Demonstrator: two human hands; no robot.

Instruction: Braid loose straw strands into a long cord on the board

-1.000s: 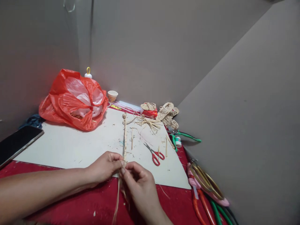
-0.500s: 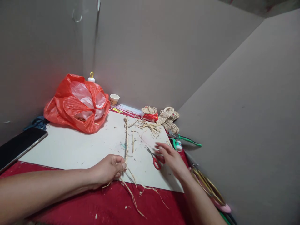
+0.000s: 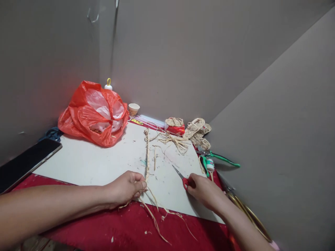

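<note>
hands partly hide braid, scissors

right hand moved from the near end of the braid to the red-handled scissors, now gripping their handles, loose strands splayed near right

Red-handled scissors, straw-coloured braid, white board, crimson cloth

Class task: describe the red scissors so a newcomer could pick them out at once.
Find the big white board. Near its right edge, the right hand grips the scissors. Their red handle sets them apart from the green-handled cutters farther back.
</note>
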